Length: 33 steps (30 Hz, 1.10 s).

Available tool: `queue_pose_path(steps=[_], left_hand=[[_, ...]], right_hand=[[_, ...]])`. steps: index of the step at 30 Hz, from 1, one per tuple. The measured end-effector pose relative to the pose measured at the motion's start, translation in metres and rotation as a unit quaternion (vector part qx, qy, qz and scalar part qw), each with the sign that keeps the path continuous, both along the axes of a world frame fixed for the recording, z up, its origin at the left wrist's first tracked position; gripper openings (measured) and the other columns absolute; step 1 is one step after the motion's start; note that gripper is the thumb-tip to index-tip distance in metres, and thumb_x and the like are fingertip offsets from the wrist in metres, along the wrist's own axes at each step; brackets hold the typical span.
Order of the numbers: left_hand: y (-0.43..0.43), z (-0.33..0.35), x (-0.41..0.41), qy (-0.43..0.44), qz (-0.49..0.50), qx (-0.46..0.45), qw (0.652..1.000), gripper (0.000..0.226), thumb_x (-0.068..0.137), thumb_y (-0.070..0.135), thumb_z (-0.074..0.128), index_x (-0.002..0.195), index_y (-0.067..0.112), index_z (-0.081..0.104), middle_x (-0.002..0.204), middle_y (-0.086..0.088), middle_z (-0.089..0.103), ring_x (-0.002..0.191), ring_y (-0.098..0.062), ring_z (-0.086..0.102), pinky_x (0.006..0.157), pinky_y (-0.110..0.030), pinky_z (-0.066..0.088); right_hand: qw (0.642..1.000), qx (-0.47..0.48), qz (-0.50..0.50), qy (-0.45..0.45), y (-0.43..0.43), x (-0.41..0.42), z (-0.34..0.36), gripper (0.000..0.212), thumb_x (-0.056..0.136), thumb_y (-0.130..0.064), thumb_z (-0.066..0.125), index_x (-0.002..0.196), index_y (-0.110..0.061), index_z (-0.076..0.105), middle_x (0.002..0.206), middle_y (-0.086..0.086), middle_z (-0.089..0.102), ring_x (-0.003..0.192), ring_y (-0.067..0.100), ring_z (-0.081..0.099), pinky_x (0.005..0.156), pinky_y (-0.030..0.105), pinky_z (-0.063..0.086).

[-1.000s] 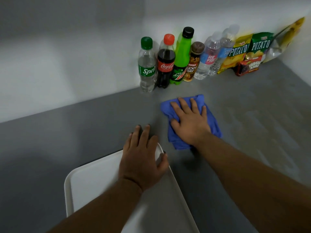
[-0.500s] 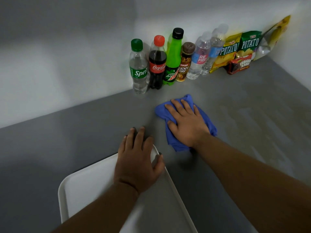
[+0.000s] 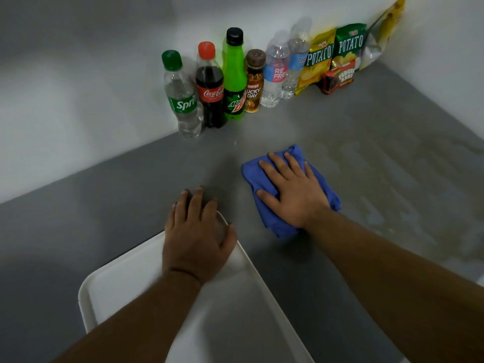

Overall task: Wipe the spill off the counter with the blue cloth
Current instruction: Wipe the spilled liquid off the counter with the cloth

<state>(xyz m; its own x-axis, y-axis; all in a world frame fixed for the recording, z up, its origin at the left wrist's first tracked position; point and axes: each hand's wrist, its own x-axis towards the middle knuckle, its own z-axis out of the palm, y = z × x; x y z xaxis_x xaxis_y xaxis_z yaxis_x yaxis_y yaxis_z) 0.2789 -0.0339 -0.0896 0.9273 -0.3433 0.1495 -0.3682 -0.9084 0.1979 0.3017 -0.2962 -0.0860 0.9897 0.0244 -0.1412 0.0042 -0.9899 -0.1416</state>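
The blue cloth (image 3: 262, 179) lies crumpled on the grey counter (image 3: 104, 205), near the middle. My right hand (image 3: 290, 191) presses flat on top of it, fingers spread, covering most of it. Wet streaks and patches of the spill (image 3: 387, 184) shine on the counter to the right of the cloth. My left hand (image 3: 195, 237) rests palm down on the far corner of a white tray (image 3: 125, 286), fingertips reaching onto the counter.
Against the white wall stand several bottles: Sprite (image 3: 182, 98), Coca-Cola (image 3: 210, 87), Mountain Dew (image 3: 234, 77), a brown coffee bottle (image 3: 254, 82) and two water bottles (image 3: 277, 72). Snack bags (image 3: 337, 51) lean in the far right corner.
My right hand has slid the blue cloth a little back and forth on the counter. My left hand has stayed on the tray corner. The camera has shifted slightly.
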Motion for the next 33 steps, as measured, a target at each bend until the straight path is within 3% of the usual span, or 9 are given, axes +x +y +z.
queue_pose_path(steps=[3,6,12,16,19,26,33], left_hand=[[0.000,0.003,-0.002,-0.001,-0.002,-0.004,1.000,0.061,0.091,0.055,0.051,0.133,0.013,0.062,0.154,-0.017,0.050,0.146,-0.045,0.040,0.112,-0.061,0.041],[-0.001,0.004,-0.001,0.002,-0.006,-0.005,1.000,0.063,0.091,0.055,0.049,0.134,0.011,0.061,0.154,-0.019,0.050,0.146,-0.046,0.039,0.113,-0.061,0.040],[0.000,0.005,-0.002,-0.002,-0.001,-0.017,1.000,0.062,0.092,0.057,0.045,0.134,0.013,0.060,0.154,-0.016,0.049,0.147,-0.043,0.037,0.112,-0.061,0.040],[-0.001,0.005,-0.003,-0.013,0.000,-0.021,1.000,0.061,0.093,0.055,0.045,0.134,0.011,0.060,0.152,-0.016,0.051,0.145,-0.044,0.039,0.112,-0.060,0.040],[-0.002,0.006,-0.004,-0.014,0.001,-0.018,1.000,0.060,0.094,0.054,0.045,0.134,0.012,0.059,0.152,-0.016,0.051,0.143,-0.045,0.040,0.112,-0.060,0.040],[-0.002,0.009,-0.004,-0.002,-0.002,-0.012,1.000,0.063,0.093,0.056,0.043,0.135,0.012,0.059,0.152,-0.016,0.052,0.142,-0.045,0.042,0.111,-0.059,0.041],[-0.003,0.014,-0.006,0.016,-0.008,-0.010,1.000,0.066,0.092,0.057,0.040,0.135,0.011,0.059,0.154,-0.016,0.050,0.144,-0.045,0.040,0.110,-0.061,0.040]], right_hand=[[0.999,0.005,-0.045,0.010,0.022,0.002,0.000,0.077,0.101,-0.074,0.017,0.167,-0.035,0.004,0.176,-0.003,0.001,0.161,0.028,-0.006,0.128,0.058,-0.002],[1.000,0.004,-0.022,-0.003,0.034,-0.032,-0.001,0.076,0.103,-0.072,0.016,0.167,-0.033,0.007,0.176,-0.002,0.003,0.161,0.027,-0.007,0.129,0.054,-0.006],[0.999,0.043,0.005,-0.005,0.003,-0.119,-0.006,0.072,0.103,-0.074,0.022,0.166,-0.042,0.007,0.175,-0.012,0.005,0.162,0.019,-0.004,0.130,0.055,0.003],[0.999,0.020,-0.022,-0.013,0.000,-0.106,0.000,0.070,0.102,-0.068,0.028,0.165,-0.039,0.017,0.174,-0.008,0.014,0.162,0.024,0.005,0.129,0.056,0.005],[0.998,0.008,-0.059,-0.007,0.014,-0.099,0.000,0.067,0.105,-0.062,0.023,0.166,-0.034,0.016,0.175,-0.005,0.012,0.161,0.029,0.004,0.128,0.054,-0.004],[1.000,0.030,0.001,0.000,-0.005,-0.176,-0.004,0.068,0.106,-0.067,0.024,0.166,-0.038,0.012,0.175,-0.009,0.009,0.162,0.021,0.000,0.130,0.051,-0.001],[0.994,0.002,-0.107,0.018,0.004,-0.149,0.005,0.067,0.104,-0.057,0.026,0.167,-0.036,0.013,0.176,-0.006,0.009,0.161,0.032,0.001,0.126,0.063,-0.004]])
